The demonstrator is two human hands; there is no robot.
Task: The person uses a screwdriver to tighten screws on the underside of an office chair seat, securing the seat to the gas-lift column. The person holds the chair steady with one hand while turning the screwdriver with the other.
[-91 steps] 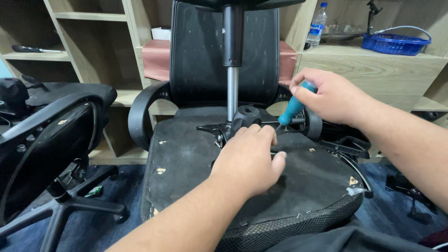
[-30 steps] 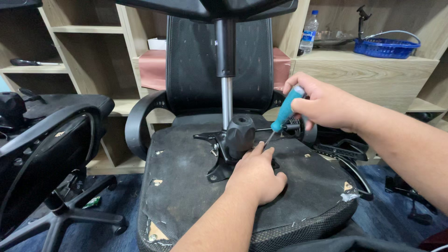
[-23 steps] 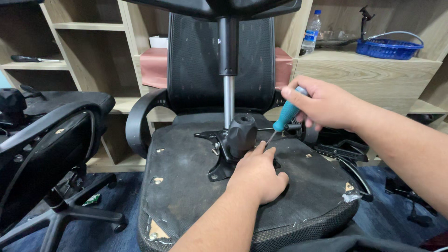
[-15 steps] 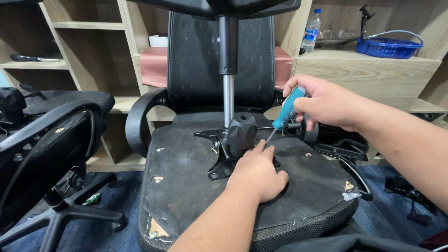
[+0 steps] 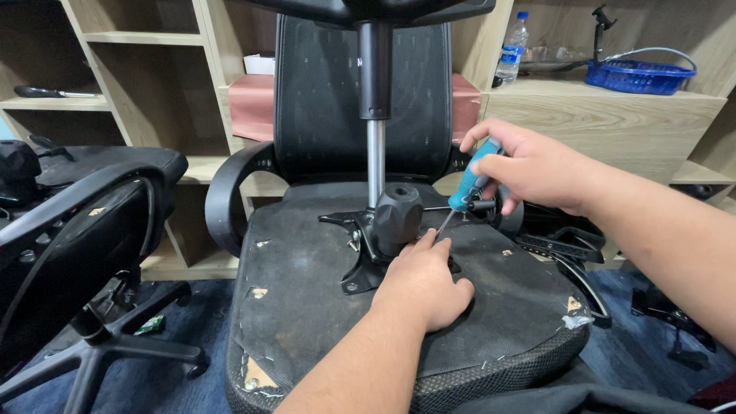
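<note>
Centre of frame: an office chair lies overturned, the underside of its seat [image 5: 322, 307] facing up, with the black mechanism plate [image 5: 366, 253] and gas-lift column [image 5: 375, 123] rising toward the top edge. The right hand [image 5: 537, 165], entering from the right, is clamped round the teal handle of a screwdriver [image 5: 464, 195], whose shaft slants down-left toward the plate. The left hand [image 5: 425, 280], at lower centre, rests palm-down on the seat, fingers curled loosely and touching the plate beside the tip; it grips nothing. The tip itself is hidden behind the left fingers, so whether it sits in a screw head cannot be told. Risk: because the shaft is slanted, the tip may slip off the screw and strike the adjacent left fingers.
</note>
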